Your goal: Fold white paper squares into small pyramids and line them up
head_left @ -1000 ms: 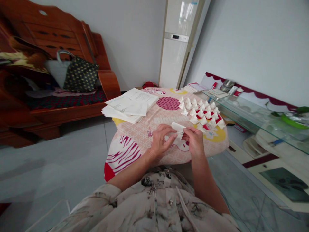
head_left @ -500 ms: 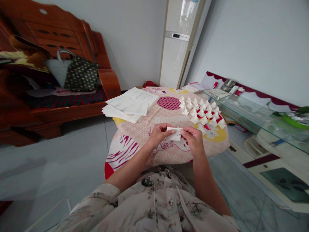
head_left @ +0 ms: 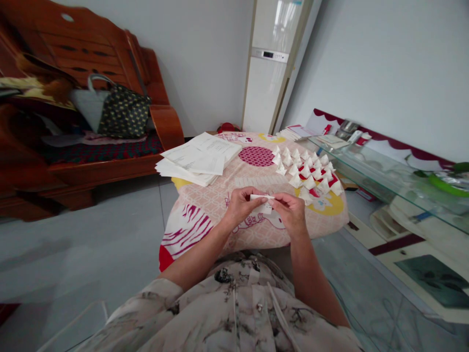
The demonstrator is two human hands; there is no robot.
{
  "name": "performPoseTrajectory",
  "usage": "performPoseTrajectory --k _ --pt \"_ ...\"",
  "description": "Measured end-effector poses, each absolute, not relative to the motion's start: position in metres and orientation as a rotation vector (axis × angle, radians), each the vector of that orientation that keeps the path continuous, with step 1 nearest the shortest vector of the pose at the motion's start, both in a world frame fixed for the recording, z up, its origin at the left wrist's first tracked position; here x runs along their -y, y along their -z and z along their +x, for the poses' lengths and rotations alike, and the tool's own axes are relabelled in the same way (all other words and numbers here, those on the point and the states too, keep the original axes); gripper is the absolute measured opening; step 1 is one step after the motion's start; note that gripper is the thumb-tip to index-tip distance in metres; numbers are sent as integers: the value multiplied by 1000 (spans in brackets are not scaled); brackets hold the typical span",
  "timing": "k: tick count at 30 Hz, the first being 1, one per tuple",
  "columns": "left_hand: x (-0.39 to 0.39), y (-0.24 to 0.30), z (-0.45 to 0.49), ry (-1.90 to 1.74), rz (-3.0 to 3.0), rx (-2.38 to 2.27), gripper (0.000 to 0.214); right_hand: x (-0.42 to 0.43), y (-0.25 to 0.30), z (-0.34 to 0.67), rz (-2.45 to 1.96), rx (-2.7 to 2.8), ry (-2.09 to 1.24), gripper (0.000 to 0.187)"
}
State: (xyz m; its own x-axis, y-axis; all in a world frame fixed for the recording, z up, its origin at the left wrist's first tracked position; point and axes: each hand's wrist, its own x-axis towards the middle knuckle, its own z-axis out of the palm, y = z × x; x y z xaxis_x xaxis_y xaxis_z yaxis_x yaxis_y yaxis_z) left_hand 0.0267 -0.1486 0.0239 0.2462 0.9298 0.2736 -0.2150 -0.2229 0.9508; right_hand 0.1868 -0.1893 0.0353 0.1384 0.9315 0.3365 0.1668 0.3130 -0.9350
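A small folded piece of white paper point(head_left: 266, 209) with printed lines is held over the near part of the cloth-covered table point(head_left: 205, 205). My left hand point(head_left: 242, 204) pinches its left side, thumb along the top edge. On the other side my right hand point(head_left: 291, 210) grips it between thumb and fingers, close to the left thumb. Beyond my right hand stand rows of several small pointed folded-paper pieces point(head_left: 309, 183). A stack of printed paper sheets point(head_left: 200, 159) lies at the table's left rear.
To the right runs a glass-topped cabinet point(head_left: 384, 178) with cups and a green tray point(head_left: 449, 183). A wooden bench point(head_left: 110, 164) with bags point(head_left: 124, 111) stands at the left. Behind the table is a tall white air conditioner point(head_left: 266, 88).
My right hand has shifted slightly left, nearer my left thumb. Less of the folded paper's face shows now, and its top edge is being pressed by the thumbs.
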Motion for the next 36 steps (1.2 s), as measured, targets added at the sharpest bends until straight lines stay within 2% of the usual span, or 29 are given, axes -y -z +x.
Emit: performPoseTrajectory --k 7,15,22,27,33,36 --pt "142 -19 24 -1160 1292 -696 44 184 -30 184 -1171 1034 -851 17" --pt "140 -17 25 -1067 1310 -713 51 180 -31 185 -1174 958 -927 22" --pt "139 -13 26 -1020 1404 -709 52 175 -27 188 -1175 925 -872 20" --pt "138 -8 26 -804 1427 -683 49 170 -19 193 -1216 935 -724 22" --pt "137 -5 25 -895 1585 -733 52 170 -15 192 -1217 894 -679 22" --pt "135 -5 24 -827 1562 -690 48 170 -16 194 -1215 904 -717 22"
